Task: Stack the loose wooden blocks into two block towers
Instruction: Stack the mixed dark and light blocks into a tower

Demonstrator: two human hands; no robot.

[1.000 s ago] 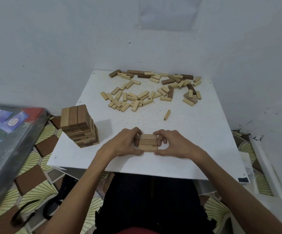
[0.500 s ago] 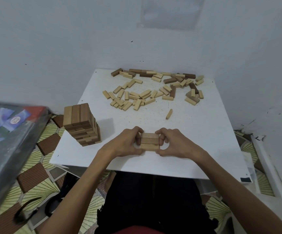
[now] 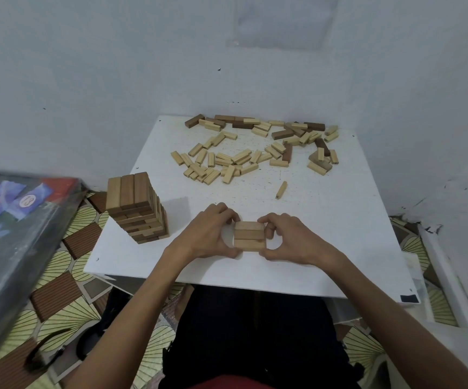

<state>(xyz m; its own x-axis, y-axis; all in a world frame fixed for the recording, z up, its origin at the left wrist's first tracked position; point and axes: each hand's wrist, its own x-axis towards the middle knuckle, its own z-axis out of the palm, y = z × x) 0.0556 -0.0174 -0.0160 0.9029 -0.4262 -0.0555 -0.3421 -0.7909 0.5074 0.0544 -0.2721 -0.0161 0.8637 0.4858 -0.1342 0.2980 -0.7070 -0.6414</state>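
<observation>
1. The one camera sat on my head and looked forward and down across the white worktop [image 3: 339, 234].
2. It was near: my left hand [image 3: 207, 234] and right hand [image 3: 291, 240], holding the block layer [image 3: 249, 236], filled the middle of the frame, with both forearms running in from the bottom edge.
3. Its wide lens also took in the wall [image 3: 115, 66] beyond the worktop's far edge, the patterned floor [image 3: 67, 276] on either side and my lap [image 3: 249, 332] below.

Home room corner, plain white walls [image 3: 115, 66], patterned floor mat [image 3: 67, 279], low white table [image 3: 339, 237], boxed game [image 3: 16, 220]
</observation>
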